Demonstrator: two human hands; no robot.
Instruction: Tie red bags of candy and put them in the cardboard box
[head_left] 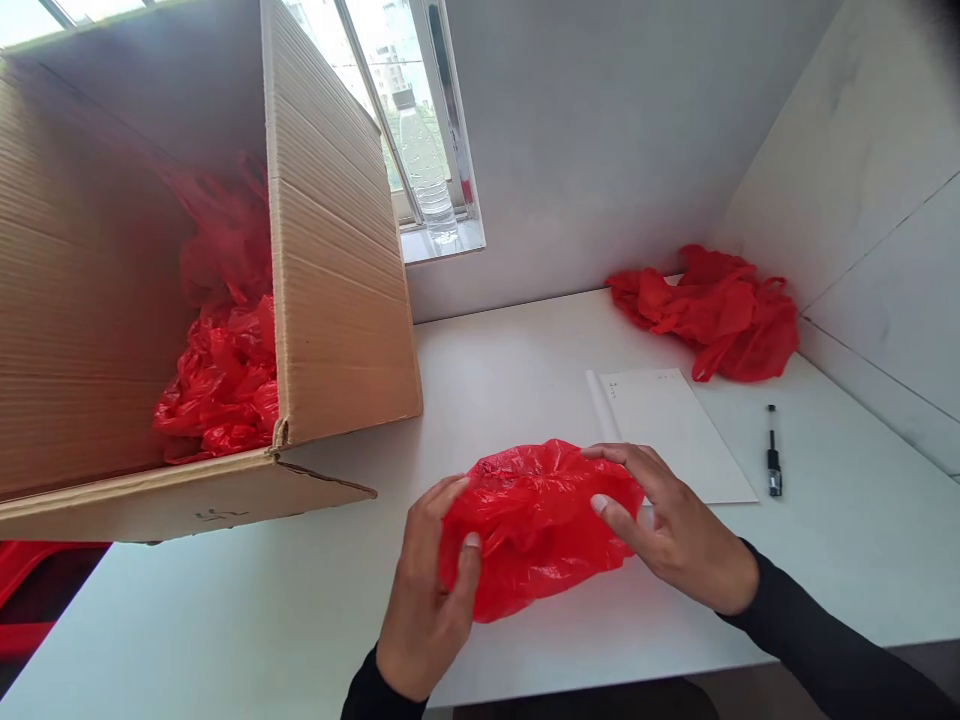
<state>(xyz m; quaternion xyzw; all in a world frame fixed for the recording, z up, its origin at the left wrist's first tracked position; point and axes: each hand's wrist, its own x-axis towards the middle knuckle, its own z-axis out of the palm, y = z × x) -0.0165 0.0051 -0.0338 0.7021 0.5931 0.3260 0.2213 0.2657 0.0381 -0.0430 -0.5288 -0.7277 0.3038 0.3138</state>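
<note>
A crumpled red plastic bag (544,535) is between my hands, over the front of the white table. My left hand (431,590) grips its left side, with the thumb in front and the fingers along the edge. At the bag's right end, my right hand (667,525) holds it with the fingers over the top and the thumb against the front. Some of the fingertips are hidden behind the plastic.
A large open cardboard box (341,260) with red plastic bags (225,380) inside stands at the left. More red bags (720,310) lie in the back right corner, near a notebook (660,410) and a pen (774,460). A water bottle (426,170) stands on the windowsill.
</note>
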